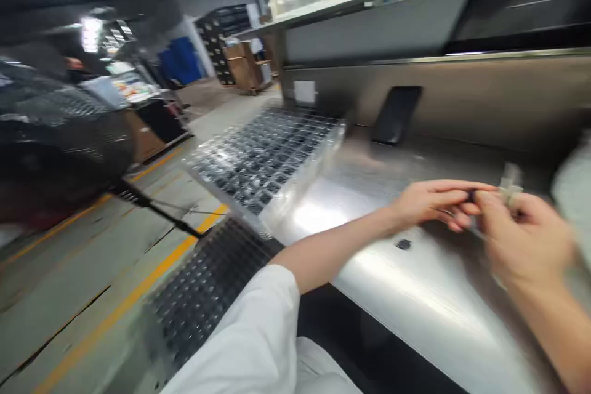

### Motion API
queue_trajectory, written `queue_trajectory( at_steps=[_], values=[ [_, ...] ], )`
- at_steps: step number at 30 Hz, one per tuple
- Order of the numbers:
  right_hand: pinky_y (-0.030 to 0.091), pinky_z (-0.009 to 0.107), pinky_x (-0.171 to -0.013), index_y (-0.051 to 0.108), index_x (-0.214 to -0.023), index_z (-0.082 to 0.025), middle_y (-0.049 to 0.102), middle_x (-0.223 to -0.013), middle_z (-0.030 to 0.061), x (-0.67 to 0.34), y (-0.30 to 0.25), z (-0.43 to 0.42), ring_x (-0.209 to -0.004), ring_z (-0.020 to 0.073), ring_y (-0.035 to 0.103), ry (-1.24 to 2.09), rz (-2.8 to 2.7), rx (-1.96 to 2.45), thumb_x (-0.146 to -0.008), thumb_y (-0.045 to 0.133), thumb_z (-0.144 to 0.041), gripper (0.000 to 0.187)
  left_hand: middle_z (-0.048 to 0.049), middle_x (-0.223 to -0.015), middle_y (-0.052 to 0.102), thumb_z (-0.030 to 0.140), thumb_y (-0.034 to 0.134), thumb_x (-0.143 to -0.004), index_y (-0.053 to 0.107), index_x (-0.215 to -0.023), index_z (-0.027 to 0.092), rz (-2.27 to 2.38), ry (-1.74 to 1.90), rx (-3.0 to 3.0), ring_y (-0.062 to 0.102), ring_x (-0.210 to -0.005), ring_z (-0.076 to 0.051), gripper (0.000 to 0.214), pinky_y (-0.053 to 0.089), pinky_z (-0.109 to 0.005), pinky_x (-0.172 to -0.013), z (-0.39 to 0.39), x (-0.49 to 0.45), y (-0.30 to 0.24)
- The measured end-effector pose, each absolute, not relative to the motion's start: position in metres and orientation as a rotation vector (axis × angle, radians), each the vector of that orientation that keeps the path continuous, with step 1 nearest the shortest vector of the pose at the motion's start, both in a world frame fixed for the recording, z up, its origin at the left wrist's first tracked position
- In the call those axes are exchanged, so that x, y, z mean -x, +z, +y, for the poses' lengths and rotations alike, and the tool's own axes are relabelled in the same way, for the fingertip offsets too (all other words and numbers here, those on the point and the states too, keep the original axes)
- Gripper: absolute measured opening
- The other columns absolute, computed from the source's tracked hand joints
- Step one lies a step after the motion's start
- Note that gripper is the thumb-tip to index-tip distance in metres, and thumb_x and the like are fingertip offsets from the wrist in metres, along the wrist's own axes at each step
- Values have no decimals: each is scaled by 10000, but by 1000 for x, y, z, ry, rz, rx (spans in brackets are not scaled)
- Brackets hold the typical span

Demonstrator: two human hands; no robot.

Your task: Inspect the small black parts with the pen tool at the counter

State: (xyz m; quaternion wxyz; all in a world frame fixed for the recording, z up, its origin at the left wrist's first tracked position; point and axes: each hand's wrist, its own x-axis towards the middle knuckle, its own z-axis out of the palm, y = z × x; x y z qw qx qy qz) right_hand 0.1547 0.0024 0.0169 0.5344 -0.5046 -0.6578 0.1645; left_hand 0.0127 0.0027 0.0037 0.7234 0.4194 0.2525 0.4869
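Note:
Over the metal bench, my left hand (436, 202) pinches a small dark piece (471, 196) between thumb and fingertips. My right hand (526, 237) meets it there, its thumb close to that piece, and is closed round a pale, see-through object (510, 183) that sticks up above the fingers. Blur hides the exact kind of both. A small black round piece (403, 245) lies on the bench below my left wrist. To the left, a clear plastic tray (263, 157) with rows of dark pieces in its pockets rests at the bench's edge.
A dark phone (397, 116) leans against the bench's back wall. Below the bench edge on the left is another pocketed tray (207, 289). A black plastic-covered shape (60, 141) stands across the floor, with cardboard boxes (244, 64) farther back. A pale blurred shape (575, 191) borders the far right.

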Motion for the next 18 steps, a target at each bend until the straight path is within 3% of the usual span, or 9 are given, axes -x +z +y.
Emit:
queue_trajectory(
  at_steps=[4, 8, 11, 15, 18],
  values=[
    [405, 347, -614, 650, -803, -234, 607, -722, 66, -165, 23, -5, -646, 207, 520, 472, -1598, 1112, -932, 486, -828, 630, -25, -771, 602, 135, 518, -1016, 734, -1129, 174, 582, 1299, -798, 538, -590, -113, 246, 395, -251, -542, -19, -12, 25],
    [484, 346, -774, 697, -1000, -224, 681, -886, 82, -167, 20, -2, -859, 239, 635, 439, -1631, 1066, -1057, 338, -728, 621, -13, -735, 557, 144, 566, -1007, 725, -1060, 202, 605, 1374, -719, 491, -546, -109, 178, 358, -230, -484, -18, -11, 31],
    [461, 330, -747, 700, -1027, -223, 670, -849, 62, -170, 17, -6, -804, 226, 625, 451, -1704, 1081, -1084, 337, -707, 608, -6, -731, 533, 159, 609, -995, 718, -1059, 211, 614, 1396, -707, 464, -529, -98, 136, 346, -217, -468, -18, -11, 35],
    [387, 321, -690, 687, -948, -226, 650, -778, 31, -170, 14, -10, -704, 196, 578, 387, -1804, 1148, -1076, 410, -694, 560, 7, -737, 525, 155, 547, -1020, 676, -1110, 187, 646, 1415, -741, 441, -521, -83, 161, 326, -209, -471, -23, -12, 38],
    [359, 317, -696, 657, -878, -226, 639, -776, 27, -169, 13, -11, -705, 184, 560, 301, -1825, 1178, -1083, 411, -658, 538, 25, -741, 521, 205, 605, -1007, 653, -1136, 192, 673, 1412, -765, 438, -526, -75, 138, 318, -199, -477, -26, -15, 40]
  ],
)
